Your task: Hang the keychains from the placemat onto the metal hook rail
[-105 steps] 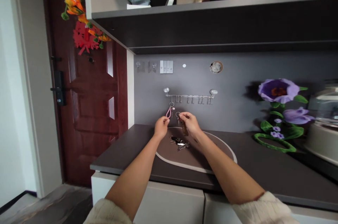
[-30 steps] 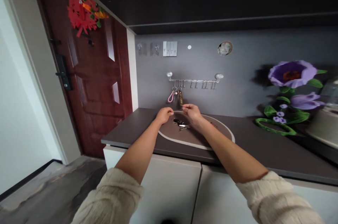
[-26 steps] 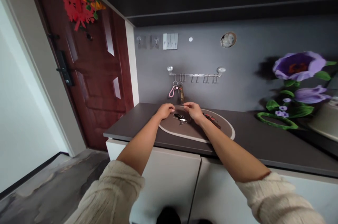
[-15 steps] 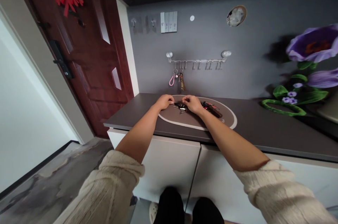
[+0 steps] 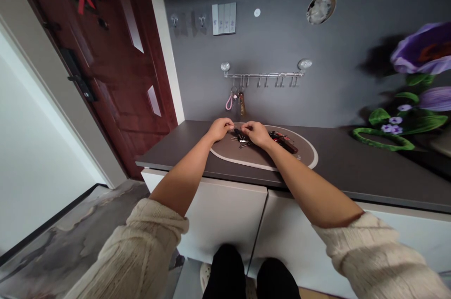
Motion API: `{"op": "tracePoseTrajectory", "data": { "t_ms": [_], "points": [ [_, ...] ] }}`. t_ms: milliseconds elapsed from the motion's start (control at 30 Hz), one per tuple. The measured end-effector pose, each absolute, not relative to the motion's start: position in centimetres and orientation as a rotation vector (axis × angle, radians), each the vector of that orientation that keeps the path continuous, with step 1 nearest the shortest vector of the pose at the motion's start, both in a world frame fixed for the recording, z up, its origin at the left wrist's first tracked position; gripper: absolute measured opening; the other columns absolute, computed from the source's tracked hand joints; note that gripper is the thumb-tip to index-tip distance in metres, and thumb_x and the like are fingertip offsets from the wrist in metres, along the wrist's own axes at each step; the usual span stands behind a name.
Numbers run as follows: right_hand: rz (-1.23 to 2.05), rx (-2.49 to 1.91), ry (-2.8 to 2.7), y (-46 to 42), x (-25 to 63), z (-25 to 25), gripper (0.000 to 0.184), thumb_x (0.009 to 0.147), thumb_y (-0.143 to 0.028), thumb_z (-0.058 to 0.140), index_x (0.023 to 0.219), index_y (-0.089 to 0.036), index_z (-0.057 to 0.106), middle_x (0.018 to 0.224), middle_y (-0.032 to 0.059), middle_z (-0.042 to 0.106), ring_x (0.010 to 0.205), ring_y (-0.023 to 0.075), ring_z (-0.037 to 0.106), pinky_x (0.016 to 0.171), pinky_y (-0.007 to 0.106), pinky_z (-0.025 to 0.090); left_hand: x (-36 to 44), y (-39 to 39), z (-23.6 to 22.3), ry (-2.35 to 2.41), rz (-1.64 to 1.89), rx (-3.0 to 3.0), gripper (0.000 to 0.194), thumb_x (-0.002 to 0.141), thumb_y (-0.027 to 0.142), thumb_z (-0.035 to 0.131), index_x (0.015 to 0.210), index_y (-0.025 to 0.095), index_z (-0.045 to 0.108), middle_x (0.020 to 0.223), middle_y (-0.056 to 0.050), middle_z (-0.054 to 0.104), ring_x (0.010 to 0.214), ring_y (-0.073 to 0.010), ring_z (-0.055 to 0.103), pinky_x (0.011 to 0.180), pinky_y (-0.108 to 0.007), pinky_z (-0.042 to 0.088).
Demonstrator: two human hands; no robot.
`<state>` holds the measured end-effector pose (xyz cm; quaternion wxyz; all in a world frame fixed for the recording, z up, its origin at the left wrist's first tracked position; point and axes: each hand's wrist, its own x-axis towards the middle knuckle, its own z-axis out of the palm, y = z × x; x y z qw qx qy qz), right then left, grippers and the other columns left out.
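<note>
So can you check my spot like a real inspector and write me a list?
Surface: dark counter with an oval brown mat on it.
Job's things: a bunch of keys on the mat; a pink strap and a brown fob hang from a metal rail.
Clutter: a red-and-black item lies on the mat, right of the keys.
Hands: left hand and right hand are both at the keys; whether they grip them is hard to tell.
Cables: nothing seen.
Surroundings: a red door to the left, a purple flower on the wall to the right.
</note>
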<state>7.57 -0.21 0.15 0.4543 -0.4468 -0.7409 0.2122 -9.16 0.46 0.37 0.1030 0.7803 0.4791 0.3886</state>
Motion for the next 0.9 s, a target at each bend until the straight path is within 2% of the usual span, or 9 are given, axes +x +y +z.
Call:
{"op": "tracePoseTrajectory", "data": {
  "t_ms": [167,433,633,900],
  "points": [
    [0.614,-1.007,-1.776,0.0,7.6,0.1,0.007,0.066,-0.022,0.059,0.068,-0.016,0.064,0.058,-0.0016,0.059,0.057,0.0091,0.047,0.061,0.021,0.035,-8.7,0.3,0.4,1.276,1.234,2.177,0.013,0.071,0.021,0.053,0.074,0.012,0.061,0.066,-0.001,0.059,0.061,-0.0091,0.048,0.063,-0.022,0.038],
    [0.754,-0.931,-1.687,0.1,7.3,0.1,0.011,0.065,-0.024,0.061,0.071,-0.015,0.062,0.064,0.0000,0.060,0.057,0.0083,0.049,0.058,0.020,0.039,-8.0,0.4,0.3,1.095,1.384,1.814,0.019,0.068,0.026,0.058,0.078,0.010,0.060,0.070,-0.002,0.061,0.062,-0.0083,0.050,0.065,-0.024,0.040],
    [0.863,-0.892,-1.586,-0.4,7.2,0.6,0.012,0.063,-0.025,0.062,0.069,-0.014,0.060,0.061,0.0000,0.059,0.052,0.0074,0.048,0.053,0.020,0.039,-7.7,0.4,0.1,0.988,1.409,1.637,0.023,0.065,0.028,0.062,0.079,0.010,0.060,0.072,-0.004,0.062,0.064,-0.0083,0.052,0.067,-0.024,0.041],
    [0.840,-0.870,-1.608,-0.5,7.4,0.5,0.015,0.063,-0.028,0.061,0.067,-0.015,0.058,0.060,-0.0020,0.056,0.055,0.0076,0.046,0.059,0.021,0.038,-7.5,0.2,0.2,0.972,1.415,1.623,0.025,0.061,0.029,0.066,0.077,0.010,0.062,0.071,-0.003,0.064,0.064,-0.0089,0.053,0.069,-0.026,0.042]
  ]
}}
